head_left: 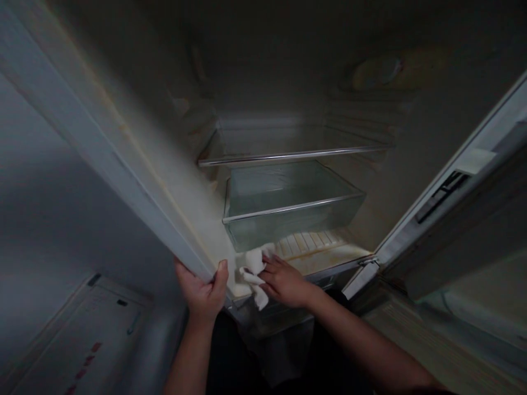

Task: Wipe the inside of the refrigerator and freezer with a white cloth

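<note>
The white cloth (253,269) lay bunched just below the middle of the frame, at the front left corner of the open refrigerator's (164,206) lower interior. It was crumpled into loose folds, and one end hung down over the front edge. The right hand (286,281) came in from the lower right, its back turned up and its fingers pointing left; its grip was closed on the cloth, with the fingertips partly lost among the folds. To the left of it, the left hand (201,288) clasped the front edge of the refrigerator's side wall, the thumb on the inner side and the other fingers around the outer side. The two hands were near each other but apart, the cloth between them.

Behind the cloth, toward the center, a ribbed floor panel (304,244) showed yellowish-brown stains. Above it sat a greenish see-through lower shelf (284,189) with a pale trim along its front, and higher still an upper shelf (296,155) with a shiny front rim. A rounded housing (376,71) showed dimly on the inner wall at upper right.

At the right of the frame, a metal hinge (368,262) stood at the lower corner of the opening, and a black marking (442,195) ran along a pale strip. In the lower left was a pale panel (82,334) bearing small red marks, too blurred to read.
</note>
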